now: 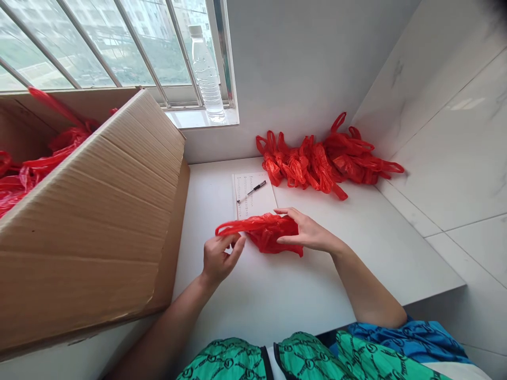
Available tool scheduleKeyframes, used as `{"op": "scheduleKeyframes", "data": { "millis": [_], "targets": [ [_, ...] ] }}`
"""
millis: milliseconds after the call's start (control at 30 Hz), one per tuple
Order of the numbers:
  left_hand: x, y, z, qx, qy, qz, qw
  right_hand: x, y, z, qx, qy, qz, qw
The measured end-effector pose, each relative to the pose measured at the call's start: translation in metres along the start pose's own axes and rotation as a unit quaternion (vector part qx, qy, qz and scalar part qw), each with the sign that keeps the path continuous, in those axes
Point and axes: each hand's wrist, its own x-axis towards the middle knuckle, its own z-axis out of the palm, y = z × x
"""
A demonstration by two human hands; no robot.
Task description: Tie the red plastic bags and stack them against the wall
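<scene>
A crumpled red plastic bag (271,232) lies on the white tabletop in front of me, its handle loop stretched out to the left. My left hand (222,256) is at that loop with its fingers curled; the loop passes over the knuckles, and the fingertips are partly hidden. At the bag's right end, my right hand (311,230) has thumb and fingers spread apart, touching the plastic without closing on it. Just behind the bag lies a sheet of paper with writing (253,208), and a black-and-clear pen (252,191) rests across it.
Several bunched red plastic bags (312,161) lie along the wall at the back. On the left, a large open cardboard box (99,227) holds more red bags (47,163). A clear plastic bottle (208,79) stands on the windowsill (190,119). Tiled wall (455,169) borders the table's right side.
</scene>
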Motion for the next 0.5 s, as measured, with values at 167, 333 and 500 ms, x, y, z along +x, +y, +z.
{"op": "scheduleKeyframes", "data": {
  "millis": [167,333,500],
  "targets": [
    [0.007,-0.003,0.009,-0.060,-0.048,-0.098,0.992,-0.006,0.004,0.009,-0.112,-0.023,-0.009,0.993],
    [0.011,-0.010,0.003,-0.034,-0.148,-0.095,0.984,-0.002,0.003,0.011,-0.104,-0.011,-0.064,0.992],
    [0.022,-0.008,-0.022,-0.105,-0.257,-0.111,0.954,-0.004,0.012,0.001,-0.176,0.040,0.014,0.983]
  ]
}}
